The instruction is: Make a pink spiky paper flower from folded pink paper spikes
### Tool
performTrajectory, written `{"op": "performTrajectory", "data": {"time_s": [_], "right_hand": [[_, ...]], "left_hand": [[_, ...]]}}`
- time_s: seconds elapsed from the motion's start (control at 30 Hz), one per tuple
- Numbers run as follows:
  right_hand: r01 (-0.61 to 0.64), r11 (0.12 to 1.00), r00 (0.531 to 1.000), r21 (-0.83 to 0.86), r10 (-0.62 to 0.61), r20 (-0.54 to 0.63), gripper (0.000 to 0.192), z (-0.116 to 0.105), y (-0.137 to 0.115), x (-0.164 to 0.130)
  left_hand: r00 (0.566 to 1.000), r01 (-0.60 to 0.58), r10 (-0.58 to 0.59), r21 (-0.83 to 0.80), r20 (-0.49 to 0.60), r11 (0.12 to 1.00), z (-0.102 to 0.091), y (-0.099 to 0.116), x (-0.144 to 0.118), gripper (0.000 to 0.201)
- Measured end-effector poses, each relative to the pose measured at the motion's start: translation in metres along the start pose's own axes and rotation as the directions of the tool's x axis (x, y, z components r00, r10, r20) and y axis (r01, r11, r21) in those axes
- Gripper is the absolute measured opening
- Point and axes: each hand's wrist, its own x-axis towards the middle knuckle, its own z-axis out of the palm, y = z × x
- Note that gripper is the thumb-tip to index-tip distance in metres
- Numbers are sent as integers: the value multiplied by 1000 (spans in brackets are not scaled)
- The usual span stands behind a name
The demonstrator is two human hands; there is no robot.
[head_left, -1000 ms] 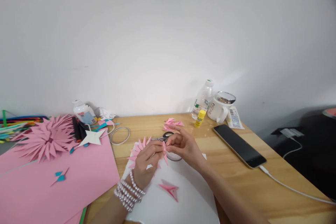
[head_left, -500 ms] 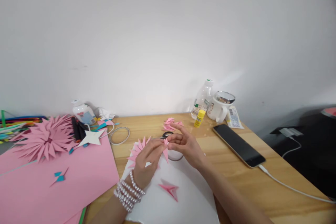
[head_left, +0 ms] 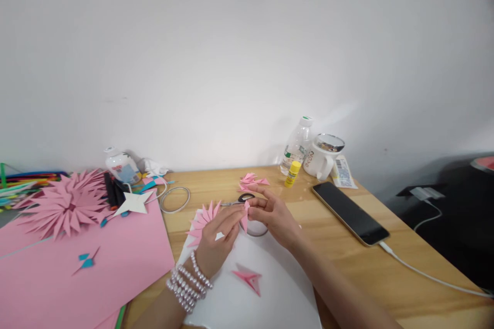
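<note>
Between my two hands, above the white sheet [head_left: 278, 288], is a small folded pink paper piece [head_left: 246, 219] with pointed ends. My left hand [head_left: 219, 241], with pearl bracelets at the wrist, pinches it from the left. From the right, the fingertips of my right hand [head_left: 276, 218] close on the same piece, the other fingers loosely curled. A spiky pink paper fan [head_left: 199, 223] lies partly hidden behind my left hand. On the sheet nearer me rests another folded pink piece [head_left: 250, 281]. Scissors [head_left: 244, 198] and a ring-shaped thing [head_left: 257, 231] lie just beyond my hands, partly covered.
More pink folded pieces [head_left: 251, 182] lie at the back. A yellow glue stick [head_left: 293, 174], a bottle [head_left: 297, 146], a mug [head_left: 322, 157] and a charging phone [head_left: 349, 213] stand or lie right. Left are pink paper [head_left: 127, 267], a spiky paper flower [head_left: 64, 208] and a white bottle [head_left: 122, 165].
The fingers of my right hand have curled in slightly and its raised index finger has lowered. The folded piece between my hands has turned and shifted a little; the view drifted slightly.
</note>
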Motion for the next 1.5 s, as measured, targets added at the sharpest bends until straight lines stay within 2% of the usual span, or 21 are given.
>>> {"op": "performTrajectory", "data": {"time_s": [0.17,0.33,0.43,0.53,0.57,0.63,0.7,0.77,0.83,0.9,1.0,1.1,1.17,1.27,1.3,1.4,1.5], "right_hand": [[-32,998,999,-56,30,-38,43,2,2,-1],[-96,992,995,-87,92,-48,38,6,6,-2],[-59,989,997,-137,53,-48,36,8,9,-2],[93,957,987,-275,-126,-104,32,8,10,0],[132,937,974,-324,-183,-132,31,7,10,1],[147,912,957,-382,-229,-178,34,4,10,3],[125,920,962,-371,-203,-181,36,3,11,4],[118,939,975,-324,-172,-142,36,3,11,4],[133,947,981,-292,-168,-101,34,3,12,4],[142,943,980,-302,-177,-93,33,4,12,4],[167,896,969,-412,-225,-97,31,5,10,4],[237,752,952,-615,-307,-10,28,7,4,1],[295,573,940,-764,-316,126,25,8,1,-4],[359,263,923,-895,-241,300,8,8,1,-16],[361,178,923,-916,-212,323,4,6,3,-20],[322,-28,933,-946,-160,322,17,1,6,-30],[207,-183,937,-961,-245,249,18,-3,3,-33]], "left_hand": [[996,42,-37,-66,80,997,0,0,-1,23],[984,149,-137,-104,115,983,-2,8,1,19],[991,126,-123,-58,50,990,-4,9,4,14],[984,159,-160,-14,-84,987,-6,6,8,9],[970,202,-202,-13,-134,979,-7,5,10,9],[884,395,-423,-165,-200,904,-9,4,16,12],[798,519,-595,-395,-93,758,-12,4,22,19],[751,582,-660,-498,26,643,-14,4,26,24],[733,604,-676,-527,73,599,-15,5,27,24],[737,604,-670,-529,88,596,-14,6,27,23],[746,604,-657,-527,111,598,-13,7,25,22],[734,610,-665,-563,137,557,-12,6,23,22],[728,602,-669,-607,150,518,-13,5,23,22],[718,584,-678,-663,155,468,-14,3,23,21],[712,583,-684,-677,158,450,-14,3,23,21],[689,589,-702,-704,180,397,-14,3,24,20],[670,611,-712,-701,210,368,-14,5,24,20]]}}
